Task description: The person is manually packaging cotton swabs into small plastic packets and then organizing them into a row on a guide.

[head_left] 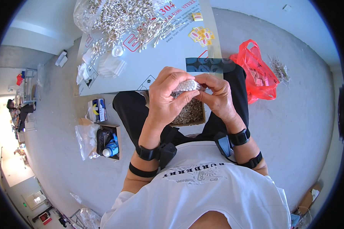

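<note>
A bundle of white-tipped cotton swabs (pixel 186 86) is held up just past the near edge of the table (pixel 153 63). My left hand (pixel 165 98) is closed around its left side, thumb below and fingers on top. At its right end my right hand (pixel 219 98) has thumb and fingers pinched together, touching what looks like clear wrapping; the exact grip is partly hidden. Beneath my hands, between my legs, a cardboard box (pixel 203 117) holds many loose cotton swabs (pixel 188 113). A large heap of swabs (pixel 120 21) lies on the table.
On the table are clear plastic bags (pixel 112 67), a small round white container (pixel 117 51) and yellow packets (pixel 202 35). A red plastic bag (pixel 262 91) stands right of my leg. Left on the floor is a box with a blue bottle (pixel 111 148). Another person (pixel 17 112) is far left.
</note>
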Tool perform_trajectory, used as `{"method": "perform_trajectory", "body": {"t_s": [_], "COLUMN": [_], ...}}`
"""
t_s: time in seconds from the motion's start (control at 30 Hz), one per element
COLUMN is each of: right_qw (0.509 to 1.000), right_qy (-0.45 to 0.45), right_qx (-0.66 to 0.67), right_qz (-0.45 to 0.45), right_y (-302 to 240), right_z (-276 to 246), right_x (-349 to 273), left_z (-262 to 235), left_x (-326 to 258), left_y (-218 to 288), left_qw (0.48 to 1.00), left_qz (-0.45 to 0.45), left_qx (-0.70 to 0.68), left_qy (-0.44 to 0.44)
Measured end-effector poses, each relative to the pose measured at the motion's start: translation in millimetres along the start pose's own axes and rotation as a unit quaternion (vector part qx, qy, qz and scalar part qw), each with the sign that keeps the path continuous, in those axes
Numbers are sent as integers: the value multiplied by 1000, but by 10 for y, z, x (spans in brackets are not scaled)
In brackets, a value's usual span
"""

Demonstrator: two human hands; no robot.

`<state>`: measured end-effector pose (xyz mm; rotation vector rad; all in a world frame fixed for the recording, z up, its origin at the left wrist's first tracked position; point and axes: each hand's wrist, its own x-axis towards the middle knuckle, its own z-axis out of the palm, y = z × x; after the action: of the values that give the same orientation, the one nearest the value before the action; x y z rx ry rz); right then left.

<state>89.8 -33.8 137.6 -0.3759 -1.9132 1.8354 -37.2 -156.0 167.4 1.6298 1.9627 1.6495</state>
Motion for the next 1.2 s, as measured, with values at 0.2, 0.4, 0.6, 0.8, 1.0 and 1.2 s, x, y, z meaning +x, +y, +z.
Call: {"method": "perform_trajectory", "body": {"t_s": [0.2,0.4,0.6,0.8,1.0,1.2], "right_qw": [992,966,928,997,990,970], "right_qy": [-18,-14,52,69,55,59], "right_qx": [99,208,328,39,-100,-160], "right_qz": [82,153,168,3,-84,-175], "right_y": [39,132,223,-53,-154,-340], "right_z": [1,7,-50,3,-18,40], "right_x": [-11,-34,-36,6,-16,-51], "left_z": [31,104,110,15,40,-14], "left_x": [-23,-98,-132,-27,10,18], "left_y": [-33,-115,-199,-138,-18,40], "left_qw": [996,978,923,988,991,997], "left_qz": [-57,-144,-258,-125,-65,15], "left_qx": [-48,-120,-261,-83,-118,-75], "left_qy": [38,87,116,-34,4,15]}}
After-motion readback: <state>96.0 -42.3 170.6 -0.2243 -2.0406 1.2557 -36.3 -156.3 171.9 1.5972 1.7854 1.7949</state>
